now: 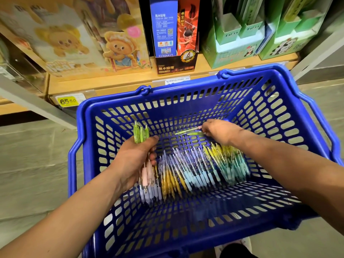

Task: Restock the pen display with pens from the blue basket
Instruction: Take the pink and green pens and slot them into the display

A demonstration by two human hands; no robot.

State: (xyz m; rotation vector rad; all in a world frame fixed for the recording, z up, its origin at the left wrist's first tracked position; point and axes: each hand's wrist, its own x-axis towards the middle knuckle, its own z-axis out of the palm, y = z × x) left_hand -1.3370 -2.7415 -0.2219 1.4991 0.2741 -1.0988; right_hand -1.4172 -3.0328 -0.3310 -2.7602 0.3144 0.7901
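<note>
You are in the gathering step: your left hand [134, 161] grips a bundle of green-topped pens [140, 135] at nine o'clock in the blue basket [80, 116]. Your right hand [219, 132] pinches loose green pens [188, 133] off the floor toward twelve o'clock, beyond the pen pile [197, 168]. Next, probably, join them to the bundle and lift it to the shelf [119, 81] at twelve o'clock.
</note>
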